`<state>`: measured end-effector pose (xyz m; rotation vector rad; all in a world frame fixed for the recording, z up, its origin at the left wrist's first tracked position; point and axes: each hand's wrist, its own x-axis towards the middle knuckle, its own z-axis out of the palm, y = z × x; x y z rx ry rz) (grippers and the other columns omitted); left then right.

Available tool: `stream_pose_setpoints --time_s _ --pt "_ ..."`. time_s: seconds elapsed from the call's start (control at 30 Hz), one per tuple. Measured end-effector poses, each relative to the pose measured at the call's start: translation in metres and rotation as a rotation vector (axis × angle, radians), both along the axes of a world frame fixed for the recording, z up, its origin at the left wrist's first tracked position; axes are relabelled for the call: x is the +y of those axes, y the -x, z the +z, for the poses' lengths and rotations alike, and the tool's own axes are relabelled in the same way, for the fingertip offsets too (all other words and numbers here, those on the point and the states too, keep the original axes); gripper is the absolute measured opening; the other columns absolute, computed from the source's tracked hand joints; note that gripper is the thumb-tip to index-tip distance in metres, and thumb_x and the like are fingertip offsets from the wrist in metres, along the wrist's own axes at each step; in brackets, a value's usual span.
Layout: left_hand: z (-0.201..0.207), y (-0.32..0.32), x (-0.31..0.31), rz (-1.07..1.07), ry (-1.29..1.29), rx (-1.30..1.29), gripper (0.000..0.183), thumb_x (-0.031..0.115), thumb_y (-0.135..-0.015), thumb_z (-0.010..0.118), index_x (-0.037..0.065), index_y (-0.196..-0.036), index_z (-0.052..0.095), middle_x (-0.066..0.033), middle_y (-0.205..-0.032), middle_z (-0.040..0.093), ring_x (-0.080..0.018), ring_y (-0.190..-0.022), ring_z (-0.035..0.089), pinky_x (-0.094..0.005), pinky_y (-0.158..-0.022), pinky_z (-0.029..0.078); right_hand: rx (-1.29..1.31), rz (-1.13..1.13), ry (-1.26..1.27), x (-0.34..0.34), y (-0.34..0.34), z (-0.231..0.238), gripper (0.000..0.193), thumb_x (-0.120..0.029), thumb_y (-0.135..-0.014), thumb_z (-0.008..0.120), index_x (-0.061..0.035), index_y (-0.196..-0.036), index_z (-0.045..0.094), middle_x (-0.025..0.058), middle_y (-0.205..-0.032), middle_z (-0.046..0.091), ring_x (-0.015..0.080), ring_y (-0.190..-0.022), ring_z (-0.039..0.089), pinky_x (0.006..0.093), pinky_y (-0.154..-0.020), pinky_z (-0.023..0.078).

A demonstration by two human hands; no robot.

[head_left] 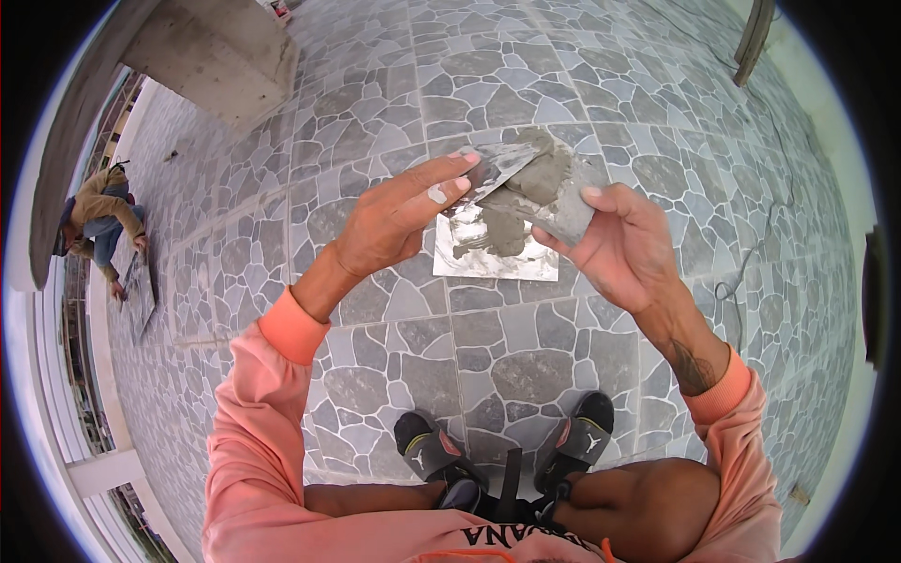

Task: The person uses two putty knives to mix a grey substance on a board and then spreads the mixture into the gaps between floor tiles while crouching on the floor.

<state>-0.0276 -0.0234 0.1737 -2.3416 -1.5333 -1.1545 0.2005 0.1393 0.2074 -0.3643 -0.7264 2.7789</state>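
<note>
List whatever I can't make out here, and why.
All in the head view:
Sheet: far edge, hidden by the blades and mortar.
Right hand: some fingers, hidden behind its blade.
Post: top, cut off by the upper edge.
Co-worker's panel: material, too small to tell.

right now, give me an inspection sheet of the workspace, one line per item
surface: grey stone-patterned floor with pale joints
job's things: metal blade at the grey paste on a grey plate; shiny square sheet below, smeared with similar paste
clutter: one small dark scrap on the floor, upper left
hands: left hand grips the blade; right hand grips the plate by its edge
cables: thin dark cable, loosely looped on the floor at right
surroundings: co-worker bent over a dark panel at left; concrete block, upper left
</note>
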Motion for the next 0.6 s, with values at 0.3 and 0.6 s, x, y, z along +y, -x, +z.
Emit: stream_pose_setpoints --time_s 0.3,0.6 --pt "-0.003 0.008 -0.011 0.041 0.078 0.034 0.081 -0.027 -0.067 0.049 0.013 -0.137 0.046 -0.0194 -0.135 0.056 -0.0376 -0.116 0.060 -0.0361 -0.090 0.054 0.000 0.038 0.008 0.005 -0.004 -0.003 0.047 -0.009 -0.089 0.051 0.0106 -0.131 0.041 0.0218 -0.132 0.050 0.0334 -0.122 0.053 0.0521 -0.097 0.049" --pt "0.003 0.026 -0.019 0.420 0.146 -0.008 0.040 -0.001 -0.089 0.056 0.006 -0.128 0.051 -0.0109 -0.113 0.065 -0.0274 -0.088 0.066 -0.0318 -0.074 0.056 0.055 0.017 0.020 0.018 -0.006 -0.005 0.042 -0.009 -0.090 0.050 0.0118 -0.126 0.044 0.0232 -0.132 0.050 0.0367 -0.122 0.053 0.0542 -0.098 0.048"
